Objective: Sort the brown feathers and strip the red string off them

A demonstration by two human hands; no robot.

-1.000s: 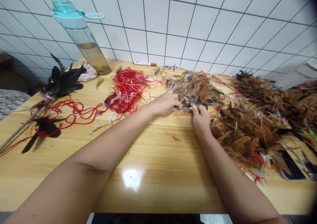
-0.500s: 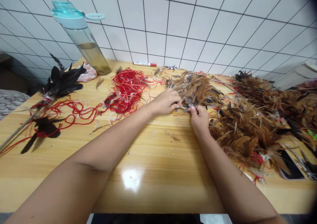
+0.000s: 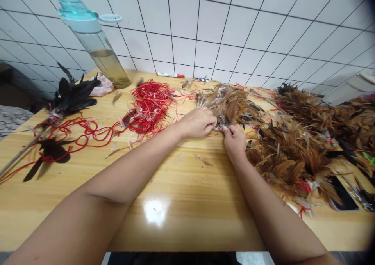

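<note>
While a stick (image 3: 22,153) w/ black feathers (image 3: 76,96) at its top lies far L on the wood tbl (image 3: 187,183), a tall bottle (image 3: 96,48) w/ a blue lid is behind, nr the wall (image 3: 187,23). Next comes a messy heap of red string (image 3: 152,105), w/ a marker (image 3: 170,75) lying behind it. Then the L hand (image 3: 199,122) is at the near L edge of the mid feather pile (image 3: 233,103), fingers curled in; can't tell if they've got anything, b/c the tips are hidden. Just beside it, the R hand (image 3: 235,140) has thumb & bent finger pressed together, pinching feather ends at the pile's front. Farther R are big brown feather bunches (image 3: 288,152), & a dark phone (image 3: 345,194) partly under them.
</note>
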